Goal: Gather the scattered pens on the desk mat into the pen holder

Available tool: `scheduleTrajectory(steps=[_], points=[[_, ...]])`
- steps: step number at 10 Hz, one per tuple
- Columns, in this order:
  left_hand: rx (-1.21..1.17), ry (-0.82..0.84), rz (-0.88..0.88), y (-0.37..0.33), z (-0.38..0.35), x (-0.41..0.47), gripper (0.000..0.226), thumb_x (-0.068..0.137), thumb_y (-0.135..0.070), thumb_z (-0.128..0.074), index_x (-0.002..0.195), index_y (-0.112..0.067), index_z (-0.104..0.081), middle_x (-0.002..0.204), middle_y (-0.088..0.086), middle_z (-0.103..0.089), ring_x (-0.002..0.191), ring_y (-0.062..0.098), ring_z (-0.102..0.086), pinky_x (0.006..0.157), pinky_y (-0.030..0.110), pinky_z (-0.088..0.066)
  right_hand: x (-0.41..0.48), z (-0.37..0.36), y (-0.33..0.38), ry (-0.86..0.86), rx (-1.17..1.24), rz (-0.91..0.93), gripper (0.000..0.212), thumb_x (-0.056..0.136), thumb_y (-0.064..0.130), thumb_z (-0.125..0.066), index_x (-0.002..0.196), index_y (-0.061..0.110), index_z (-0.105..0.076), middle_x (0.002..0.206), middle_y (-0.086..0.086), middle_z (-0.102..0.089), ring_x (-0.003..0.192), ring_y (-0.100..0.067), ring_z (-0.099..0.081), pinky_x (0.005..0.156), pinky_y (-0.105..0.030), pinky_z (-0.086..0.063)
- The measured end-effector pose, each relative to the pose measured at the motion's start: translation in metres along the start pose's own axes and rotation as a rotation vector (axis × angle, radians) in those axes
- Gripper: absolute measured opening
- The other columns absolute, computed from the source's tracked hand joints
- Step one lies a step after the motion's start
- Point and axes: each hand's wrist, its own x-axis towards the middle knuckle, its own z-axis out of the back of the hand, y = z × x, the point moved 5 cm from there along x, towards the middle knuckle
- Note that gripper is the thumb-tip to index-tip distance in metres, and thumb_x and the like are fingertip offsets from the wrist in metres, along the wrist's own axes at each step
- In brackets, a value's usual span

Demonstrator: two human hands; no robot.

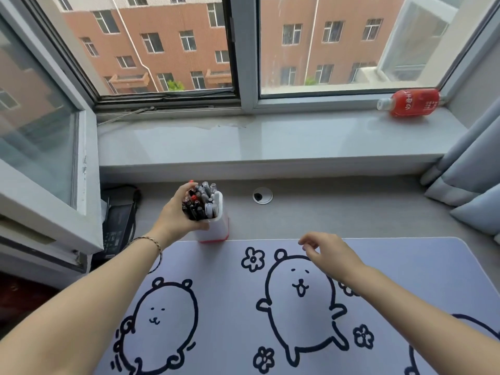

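**Desk:** What is your left hand [176, 212] doing at the pen holder [216, 228]?

**Caption:** Your left grip is clenched around the bundle of pens [201, 201] standing in the white holder, fingers wrapped over the caps, thumb low against the holder's front wall. Your right hand [328, 253] hangs released above the desk mat [230, 293], fingers loosely curled, grasping nothing.

**Desk:** Which step is this?

**Caption:** By my reading, the last one: no loose pen shows on the mat, so you seem to be settling the bundle. The next move calls for pressing the pens down evenly, then letting go without tipping the holder, which stands at the mat's far edge.

**Desk:** And the setting?

**Caption:** A pale mat printed with bears and flowers covers the grey bench. Behind it runs a windowsill [270, 142] carrying a red bottle [412, 102] lying on its side, with brick flats beyond the glass. A curtain [470, 169] hangs at right.
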Motion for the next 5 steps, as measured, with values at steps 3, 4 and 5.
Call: scheduleTrajectory(steps=[3, 4, 5], points=[[-0.003, 0.044, 0.025, -0.002, -0.001, 0.006, 0.095, 0.039, -0.010, -0.083, 0.115, -0.043, -0.037, 0.121, 0.002, -0.054, 0.108, 0.023, -0.054, 0.088, 0.029, -0.041, -0.012, 0.000, 0.011, 0.029, -0.045, 0.015, 0.028, 0.092, 0.019, -0.039, 0.110, 0.020, -0.061, 0.102, 0.003, -0.067, 0.093, -0.016, -0.063, 0.083, -0.028, -0.047], [0.067, 0.088, 0.031, 0.006, 0.004, 0.008, 0.100, 0.040, -0.016, -0.082, 0.124, -0.043, -0.036, 0.126, 0.003, -0.052, 0.114, 0.025, -0.053, 0.095, 0.034, -0.043, -0.008, 0.000, 0.012, 0.034, -0.070, 0.022, 0.029, 0.092, 0.018, -0.038, 0.111, 0.020, -0.060, 0.107, 0.001, -0.067, 0.097, -0.017, -0.061, 0.082, -0.028, -0.046], [0.117, 0.034, 0.013, -0.001, 0.003, 0.000, 0.112, 0.043, -0.021, -0.085, 0.136, -0.039, -0.026, 0.145, 0.011, -0.029, 0.135, 0.028, -0.030, 0.110, 0.040, -0.030, 0.000, 0.006, 0.012, 0.036, -0.117, 0.006, 0.030, 0.091, 0.018, -0.039, 0.112, 0.020, -0.060, 0.112, 0.000, -0.066, 0.103, -0.019, -0.058, 0.081, -0.029, -0.045]])
